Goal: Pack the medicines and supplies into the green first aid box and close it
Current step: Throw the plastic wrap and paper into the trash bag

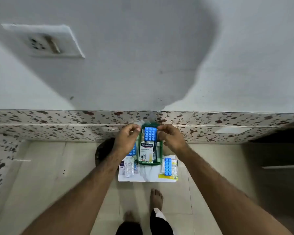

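The green first aid box (139, 162) stands open on a small white table (148, 175). Inside it sit a Hansaplast carton (146, 152) and a blue tablet strip (150, 134) at the far end. My left hand (126, 140) and my right hand (171, 139) reach over the far end of the box, fingers pinched at either side of that strip, near a clear lid edge (143, 122). What exactly the fingers pinch is hard to tell. Another blue strip (167, 166) lies right of the box, and silver blister strips (128, 168) lie to its left.
A third blue strip (132, 151) peeks out under my left wrist. Yellow packets (168, 176) lie at the table's right front. A dark round object (103, 152) sits on the floor to the left. My bare feet (157, 197) stand near the table, by a floral-tiled wall (58, 126).
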